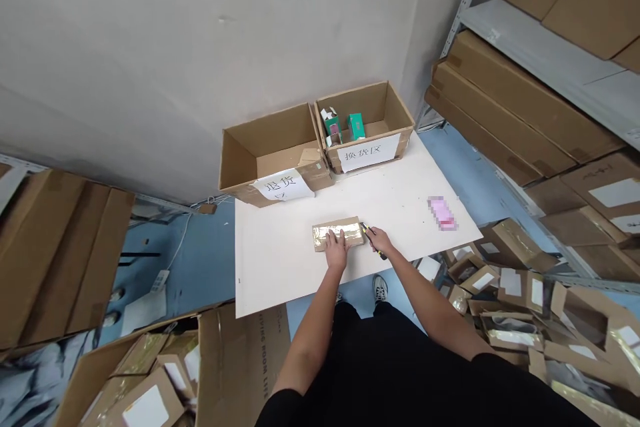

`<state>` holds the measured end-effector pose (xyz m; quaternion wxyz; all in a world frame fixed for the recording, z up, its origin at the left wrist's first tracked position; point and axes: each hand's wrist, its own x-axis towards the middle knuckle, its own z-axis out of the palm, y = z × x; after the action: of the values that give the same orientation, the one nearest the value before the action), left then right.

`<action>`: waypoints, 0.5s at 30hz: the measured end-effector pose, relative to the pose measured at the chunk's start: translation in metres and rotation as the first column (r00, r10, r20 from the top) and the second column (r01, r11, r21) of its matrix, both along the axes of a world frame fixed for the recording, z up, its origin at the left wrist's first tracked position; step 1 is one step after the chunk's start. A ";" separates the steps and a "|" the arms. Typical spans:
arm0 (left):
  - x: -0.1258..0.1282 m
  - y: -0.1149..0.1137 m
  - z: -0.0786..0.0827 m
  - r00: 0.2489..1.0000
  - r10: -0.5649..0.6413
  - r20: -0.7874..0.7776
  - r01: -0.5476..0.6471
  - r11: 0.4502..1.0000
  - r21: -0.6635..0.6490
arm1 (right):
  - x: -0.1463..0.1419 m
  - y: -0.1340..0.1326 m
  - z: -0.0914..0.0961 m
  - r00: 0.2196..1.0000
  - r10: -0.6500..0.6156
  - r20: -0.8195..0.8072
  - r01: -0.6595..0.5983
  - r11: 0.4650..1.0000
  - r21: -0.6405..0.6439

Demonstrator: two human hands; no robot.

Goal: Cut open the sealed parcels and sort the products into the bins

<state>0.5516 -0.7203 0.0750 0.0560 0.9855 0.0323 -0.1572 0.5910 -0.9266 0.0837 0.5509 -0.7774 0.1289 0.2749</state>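
Observation:
A small taped cardboard box (354, 232) lies flat near the front of the white table (270, 253). My left hand (337, 250) rests on the box's top, fingers spread over the shiny tape. In my right hand (381, 240) is a black and yellow utility knife (371, 233), its tip against or very near the box's right end. Whether the blade cuts into the tape is too small to tell.
At the table's back stand two open cartons with paper signs, the left carton (240, 195) and the right carton (400, 137), which holds green boxes (357, 125). A blurred pink item (442, 213) lies at right. Opened boxes (515, 287) crowd the floor; a large carton (240, 360) stands front left.

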 end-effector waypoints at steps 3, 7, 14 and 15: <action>0.001 0.003 0.000 1.000 -0.010 -0.007 0.010 1.000 0.005 | 0.007 0.002 -0.001 1.000 0.000 -0.007 0.000 1.000 0.021; 0.004 0.002 0.005 0.999 -0.006 -0.034 0.007 1.000 0.026 | -0.004 -0.008 -0.006 0.997 0.068 -0.030 -0.067 0.997 0.034; 0.009 0.003 0.025 0.999 -0.017 -0.046 0.020 0.998 0.067 | -0.032 -0.040 -0.027 0.995 -0.038 -0.094 0.037 0.999 -0.009; 0.013 0.007 0.028 0.999 -0.020 -0.048 0.022 0.998 0.057 | -0.028 -0.045 -0.030 0.989 -0.125 -0.083 0.120 0.991 -0.067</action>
<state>0.5647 -0.7131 0.1031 0.0251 0.9829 0.0278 -0.1801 0.5633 -0.9712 0.0535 0.5363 -0.7718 0.2087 0.2702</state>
